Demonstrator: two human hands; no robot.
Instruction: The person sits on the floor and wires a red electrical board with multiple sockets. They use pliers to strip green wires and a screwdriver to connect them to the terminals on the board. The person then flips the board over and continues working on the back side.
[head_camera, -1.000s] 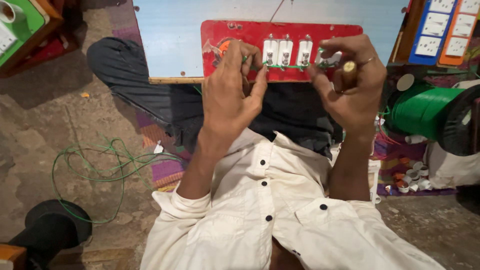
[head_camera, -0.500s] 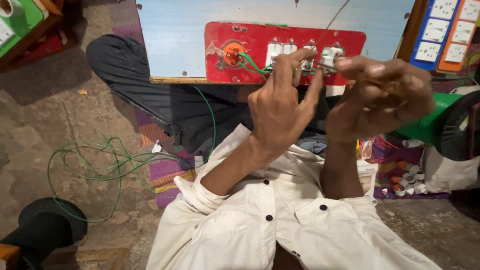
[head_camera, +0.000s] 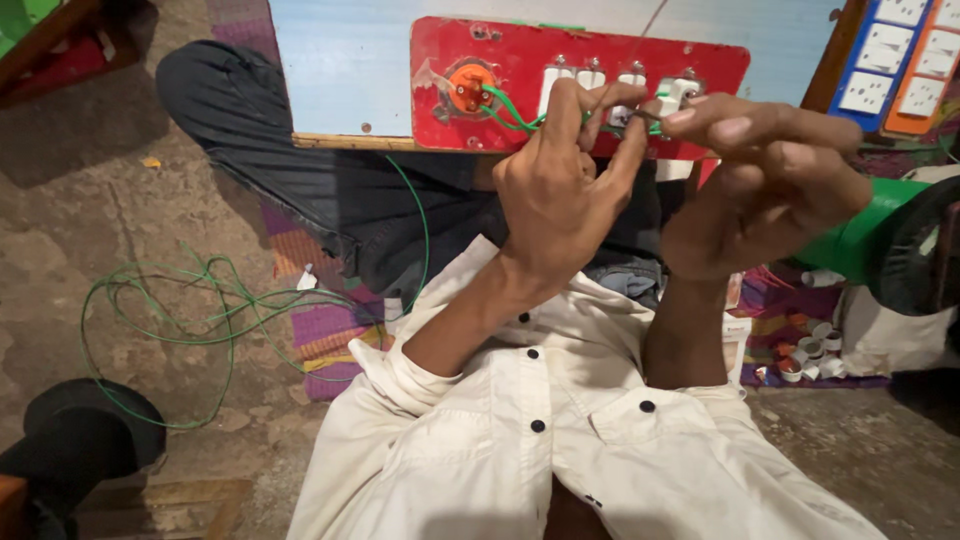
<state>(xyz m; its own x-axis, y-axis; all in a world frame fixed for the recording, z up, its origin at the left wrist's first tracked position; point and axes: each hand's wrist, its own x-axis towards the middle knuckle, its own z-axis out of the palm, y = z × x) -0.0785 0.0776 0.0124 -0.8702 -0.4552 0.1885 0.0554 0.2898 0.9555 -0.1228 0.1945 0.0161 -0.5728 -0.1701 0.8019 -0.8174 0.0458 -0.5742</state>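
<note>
The left hand (head_camera: 555, 195) pinched a green wire (head_camera: 505, 108) in front of the red switch panel (head_camera: 520, 60); the right hand (head_camera: 765, 185), fingers curled, grasped the same wire beside it.

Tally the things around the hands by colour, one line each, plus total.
Red: 1, the switch panel
Orange: 1, the round fitting on the panel
White: 4, the switch modules on the panel
Green: 2, the wire pinched by left hand and right hand, and the wire spool
Black: 1, the hat on the floor
Total: 9
</note>
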